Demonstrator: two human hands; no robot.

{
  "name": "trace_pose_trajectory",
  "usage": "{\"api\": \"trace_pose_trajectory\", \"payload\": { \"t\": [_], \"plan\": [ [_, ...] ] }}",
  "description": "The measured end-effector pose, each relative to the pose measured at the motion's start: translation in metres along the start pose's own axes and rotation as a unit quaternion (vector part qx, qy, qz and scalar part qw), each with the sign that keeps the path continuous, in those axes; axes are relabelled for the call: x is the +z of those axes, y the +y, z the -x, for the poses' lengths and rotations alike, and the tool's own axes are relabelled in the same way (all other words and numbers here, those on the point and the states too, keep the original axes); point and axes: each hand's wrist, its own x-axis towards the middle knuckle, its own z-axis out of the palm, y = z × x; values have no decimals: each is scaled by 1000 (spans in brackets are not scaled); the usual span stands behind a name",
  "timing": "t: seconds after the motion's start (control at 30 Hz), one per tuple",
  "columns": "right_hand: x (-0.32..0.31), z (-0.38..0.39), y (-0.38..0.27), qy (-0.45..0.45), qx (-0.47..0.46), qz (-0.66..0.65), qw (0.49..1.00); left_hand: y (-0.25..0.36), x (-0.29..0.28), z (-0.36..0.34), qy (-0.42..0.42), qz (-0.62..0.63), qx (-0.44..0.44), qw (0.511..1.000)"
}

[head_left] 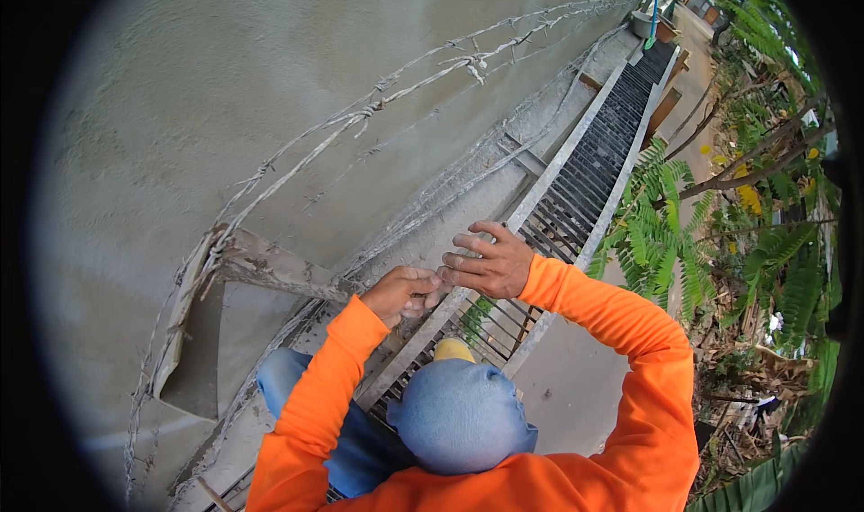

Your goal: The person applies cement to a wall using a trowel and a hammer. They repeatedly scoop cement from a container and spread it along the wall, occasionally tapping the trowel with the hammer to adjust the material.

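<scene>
My left hand (401, 294) is closed, its fingers curled inward; anything inside them is hidden. Against its fingertips rests my right hand (495, 262), with bent fingers spread apart and nothing visible in them. Grey dust or dried cement marks the fingers of both. Below the hands lies a metal walkway (589, 166) of dark slats between pale side rails. My knee in blue jeans (461, 417) is bent over it, and the yellow tip of a shoe (453, 350) shows in front.
Barbed wire (369, 107) runs along the grey plastered wall (225, 80), fixed to an angled metal bracket (270, 262). To the right, green leafy branches (666, 233) reach near the walkway above a path (576, 395). A bucket (643, 24) stands at its far end.
</scene>
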Motion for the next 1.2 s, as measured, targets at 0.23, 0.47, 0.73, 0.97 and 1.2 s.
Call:
{"api": "trace_pose_trajectory", "payload": {
  "t": [0.23,0.47,0.73,0.97,1.2],
  "plan": [
    [2,3,0,-34,-32,-43,998,-7,-4,4,0,-64,24,998],
    [3,7,-30,-155,270,-252,916,-43,18,1,180,-519,439,711],
    [-6,5,-24,-86,145,-147,975,-40,21,1,94,-170,117,974],
    [12,17,-33,-76,125,-192,970,-37,17,10,53,-86,40,994],
    [63,40,-65,-148,488,-758,406,-78,19,4,227,-581,432,651]
  ]
}}
